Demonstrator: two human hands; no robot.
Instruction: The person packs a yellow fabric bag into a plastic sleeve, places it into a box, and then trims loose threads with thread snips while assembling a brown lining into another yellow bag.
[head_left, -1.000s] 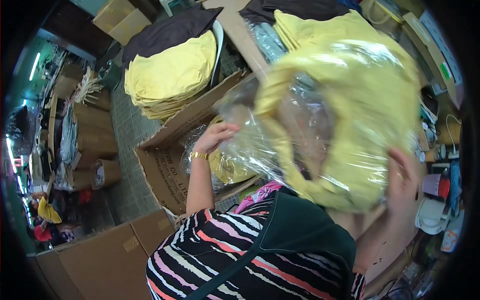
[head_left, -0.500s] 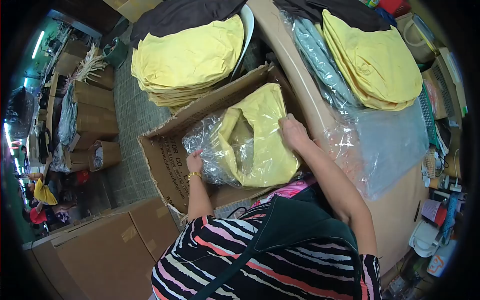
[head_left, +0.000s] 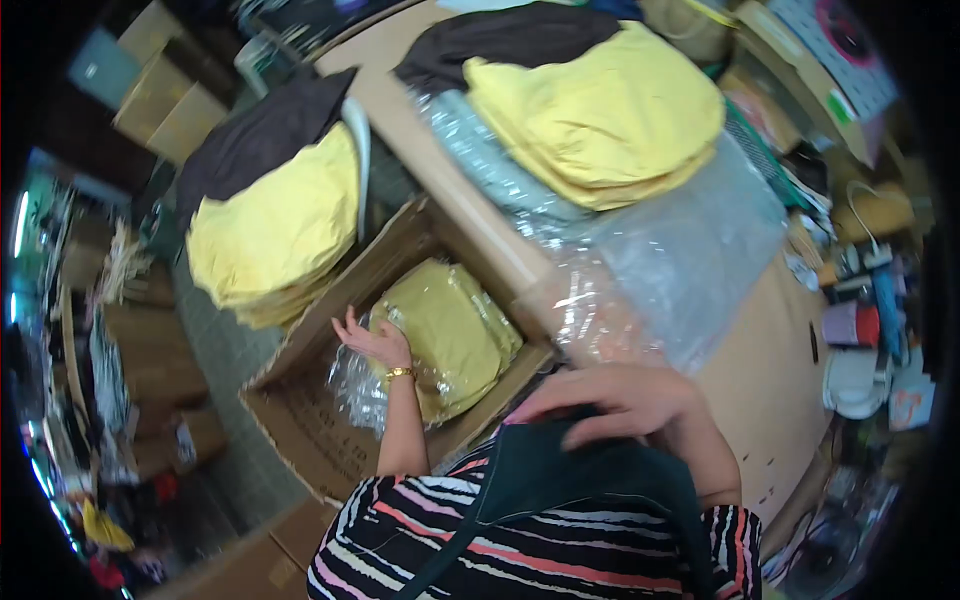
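Yellow fabric in clear plastic [head_left: 445, 335] lies inside an open cardboard box [head_left: 325, 425]. My left hand [head_left: 375, 343], with a gold bracelet at the wrist, is over the box beside this fabric, fingers spread and empty. Close to my chest, my right hand [head_left: 625, 405] has its fingers apart in front of the dark green apron [head_left: 560, 470] and holds nothing. A stack of yellow fabric [head_left: 600, 110] rests on the table [head_left: 770, 400], near clear plastic bags [head_left: 690, 250] lying flat.
Left of the box stands another yellow stack [head_left: 280, 220] with dark cloth [head_left: 260, 140] behind it. Cartons [head_left: 165, 110] are at the upper left. A pink and red cup [head_left: 850, 325] and a white container [head_left: 857, 383] are at the right edge. People are far off at lower left.
The wrapped yellow fabric has gone from my hands down into the box, and both hands have let go. My right hand has drawn back to my chest. The view has turned.
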